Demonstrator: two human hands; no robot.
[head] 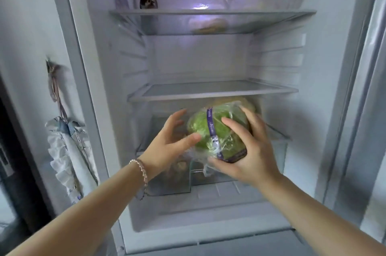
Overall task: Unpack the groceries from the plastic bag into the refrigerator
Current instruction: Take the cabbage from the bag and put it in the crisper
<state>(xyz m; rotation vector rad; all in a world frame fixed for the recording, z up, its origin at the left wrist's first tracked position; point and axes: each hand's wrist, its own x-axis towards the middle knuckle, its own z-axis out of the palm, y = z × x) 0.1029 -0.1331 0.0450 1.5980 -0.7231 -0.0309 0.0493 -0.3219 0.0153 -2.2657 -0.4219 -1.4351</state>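
**Nearly shelved: lettuce at the fridge**

Right hand (248,155) grips the wrapped lettuce (217,130) from 4 o'clock. Left hand (169,143), fingers spread, touches it at 9 o'clock. It hangs under the lower shelf (208,91), above the drawer (167,182), not yet set down. The bag is out of view. The lettuce's purple band (209,118) has print too blurred to read.

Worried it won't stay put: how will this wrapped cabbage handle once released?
The cabbage looks round, so it may roll once set down. Its glossy wrap is probably slippery. The right hand grips it and the left hand touches it, hinting at some weight.
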